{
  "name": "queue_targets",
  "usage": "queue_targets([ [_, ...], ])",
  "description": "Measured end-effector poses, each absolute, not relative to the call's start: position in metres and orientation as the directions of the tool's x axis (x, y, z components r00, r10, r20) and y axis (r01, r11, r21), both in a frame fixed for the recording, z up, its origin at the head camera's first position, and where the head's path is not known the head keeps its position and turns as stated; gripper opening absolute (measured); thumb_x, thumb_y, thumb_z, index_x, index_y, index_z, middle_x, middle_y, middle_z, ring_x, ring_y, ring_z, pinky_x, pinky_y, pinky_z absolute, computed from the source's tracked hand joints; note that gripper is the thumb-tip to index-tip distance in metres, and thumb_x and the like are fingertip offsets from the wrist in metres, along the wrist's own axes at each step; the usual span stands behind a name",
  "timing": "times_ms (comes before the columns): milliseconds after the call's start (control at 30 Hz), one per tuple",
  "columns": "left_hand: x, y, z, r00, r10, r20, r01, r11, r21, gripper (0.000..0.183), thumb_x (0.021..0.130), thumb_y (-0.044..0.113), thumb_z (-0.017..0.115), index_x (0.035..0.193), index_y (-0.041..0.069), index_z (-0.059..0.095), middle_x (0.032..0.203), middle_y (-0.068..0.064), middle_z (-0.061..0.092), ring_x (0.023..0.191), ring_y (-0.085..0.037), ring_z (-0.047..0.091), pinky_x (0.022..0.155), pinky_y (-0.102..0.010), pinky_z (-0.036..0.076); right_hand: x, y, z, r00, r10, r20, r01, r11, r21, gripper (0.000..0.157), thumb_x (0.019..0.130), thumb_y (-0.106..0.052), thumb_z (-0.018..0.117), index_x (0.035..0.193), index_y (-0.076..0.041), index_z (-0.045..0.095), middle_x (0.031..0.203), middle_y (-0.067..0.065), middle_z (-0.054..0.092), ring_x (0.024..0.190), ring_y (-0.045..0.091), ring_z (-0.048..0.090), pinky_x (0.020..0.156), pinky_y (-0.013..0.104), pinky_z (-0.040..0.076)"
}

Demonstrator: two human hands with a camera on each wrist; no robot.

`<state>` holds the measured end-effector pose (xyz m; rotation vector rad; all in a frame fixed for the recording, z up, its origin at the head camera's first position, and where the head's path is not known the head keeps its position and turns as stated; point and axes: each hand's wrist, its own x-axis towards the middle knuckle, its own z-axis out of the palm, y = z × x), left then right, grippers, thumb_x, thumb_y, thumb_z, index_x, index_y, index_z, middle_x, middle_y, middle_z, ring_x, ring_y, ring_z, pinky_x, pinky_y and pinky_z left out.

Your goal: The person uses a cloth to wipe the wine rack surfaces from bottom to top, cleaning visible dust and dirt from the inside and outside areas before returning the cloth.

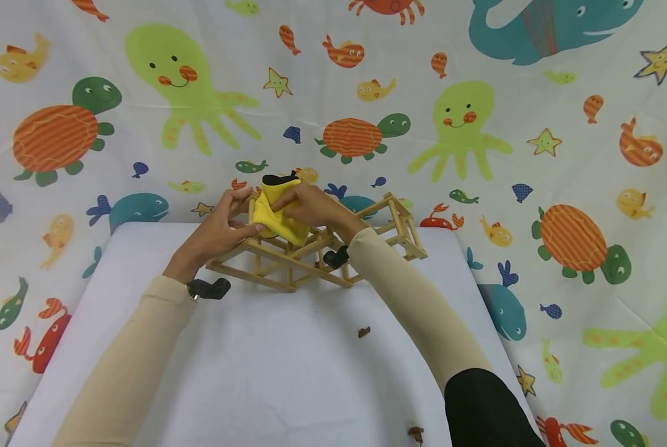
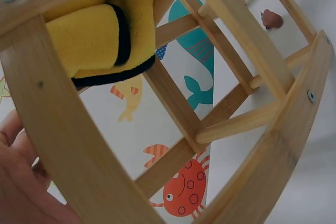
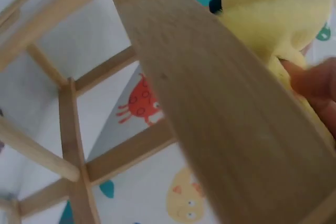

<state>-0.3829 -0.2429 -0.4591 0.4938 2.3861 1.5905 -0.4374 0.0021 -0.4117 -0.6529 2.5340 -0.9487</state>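
Note:
A light wooden rack [image 1: 268, 252] of slats and round bars, joined with screws, stands at the back of the white table. Around its left end, my left hand [image 1: 219, 228] grips the frame, with the thumb against a yellow cloth [image 1: 280, 214]. The cloth has a black edge and is draped over the rack's upper left part; in the left wrist view the cloth [image 2: 86, 40] hangs inside the frame. My right hand [image 1: 313, 203] pinches the cloth against the wood from the right. In the right wrist view, a fingertip of the right hand [image 3: 317, 90] sinks into the fabric.
On the white tabletop [image 1: 244, 366] lie a small brown scrap [image 1: 363, 332] and another brown bit [image 1: 416, 433] near the front edge. A curtain [image 1: 311, 81] printed with sea animals hangs behind and beside the table.

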Motion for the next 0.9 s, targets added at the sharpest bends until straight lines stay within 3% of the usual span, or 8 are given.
queue_targets([
  [133,-0.384,-0.244,-0.459,-0.924,0.382,0.007,0.149,0.342,0.928,0.077,0.103,0.034,0.072,0.162,0.020,0.025,0.177,0.004,0.024,0.153,-0.027,0.042,0.112,-0.054,0.047,-0.437,0.004,-0.414,-0.861,-0.504,-0.070,-0.309,0.627,-0.715,0.035,0.099,0.006,0.057,0.118,-0.014,0.079,0.141,0.005,0.064,0.128,0.020,0.053,0.101,0.030,0.048],
  [300,-0.384,-0.238,-0.456,-0.943,0.333,-0.021,0.112,0.374,0.921,0.077,0.102,0.029,0.072,0.162,0.015,0.026,0.177,-0.001,0.026,0.158,-0.029,0.038,0.113,-0.054,0.047,-0.437,0.005,-0.417,-0.888,-0.459,0.026,-0.350,0.638,-0.687,0.039,0.091,0.011,0.067,0.110,-0.021,0.080,0.142,0.005,0.064,0.131,0.023,0.051,0.105,0.035,0.048],
  [467,-0.385,-0.232,-0.451,-0.958,0.280,-0.059,0.068,0.423,0.904,0.078,0.098,0.021,0.073,0.160,0.012,0.027,0.177,-0.002,0.027,0.159,-0.029,0.036,0.115,-0.054,0.045,-0.438,0.008,-0.413,-0.899,-0.437,0.015,-0.359,0.719,-0.595,0.034,0.088,0.004,0.076,0.101,-0.027,0.084,0.161,0.012,0.041,0.145,0.033,0.044,0.112,0.045,0.047],
  [500,-0.385,-0.231,-0.450,-0.959,0.277,-0.058,0.069,0.428,0.901,0.077,0.097,0.019,0.073,0.159,0.011,0.027,0.177,-0.003,0.027,0.160,-0.029,0.034,0.116,-0.054,0.044,-0.439,0.008,-0.412,-0.891,-0.454,0.006,-0.377,0.732,-0.568,0.032,0.088,0.002,0.078,0.100,-0.027,0.084,0.164,0.012,0.038,0.150,0.033,0.041,0.116,0.046,0.046],
  [567,-0.384,-0.230,-0.449,-0.959,0.276,-0.060,0.068,0.432,0.899,0.077,0.096,0.018,0.072,0.158,0.010,0.027,0.177,-0.004,0.027,0.160,-0.029,0.035,0.116,-0.054,0.044,-0.442,0.011,-0.407,-0.853,-0.522,-0.028,-0.428,0.729,-0.534,0.027,0.089,-0.002,0.080,0.101,-0.026,0.085,0.162,0.008,0.048,0.153,0.031,0.041,0.124,0.046,0.040],
  [733,-0.382,-0.231,-0.448,-0.956,0.291,-0.043,0.094,0.441,0.892,0.078,0.097,0.016,0.070,0.159,0.007,0.024,0.178,-0.007,0.025,0.160,-0.031,0.034,0.116,-0.056,0.046,-0.446,0.012,-0.396,-0.699,-0.682,-0.214,-0.460,0.659,-0.595,0.025,0.096,-0.005,0.077,0.116,-0.018,0.084,0.133,0.000,0.076,0.142,0.020,0.057,0.120,0.035,0.046],
  [767,-0.382,-0.231,-0.449,-0.954,0.298,-0.034,0.106,0.439,0.892,0.077,0.098,0.016,0.070,0.159,0.007,0.024,0.178,-0.008,0.024,0.161,-0.032,0.033,0.117,-0.057,0.045,-0.445,0.011,-0.396,-0.677,-0.694,-0.247,-0.447,0.653,-0.611,0.027,0.097,-0.004,0.075,0.119,-0.017,0.083,0.135,0.000,0.075,0.139,0.018,0.060,0.115,0.033,0.052],
  [900,-0.385,-0.233,-0.454,-0.945,0.328,0.011,0.156,0.420,0.894,0.077,0.100,0.015,0.070,0.160,0.005,0.022,0.177,-0.013,0.024,0.162,-0.035,0.030,0.118,-0.062,0.042,-0.443,0.005,-0.402,-0.639,-0.710,-0.296,-0.422,0.645,-0.637,0.034,0.099,0.000,0.071,0.128,-0.015,0.078,0.142,0.003,0.071,0.140,0.019,0.060,0.114,0.032,0.052],
])
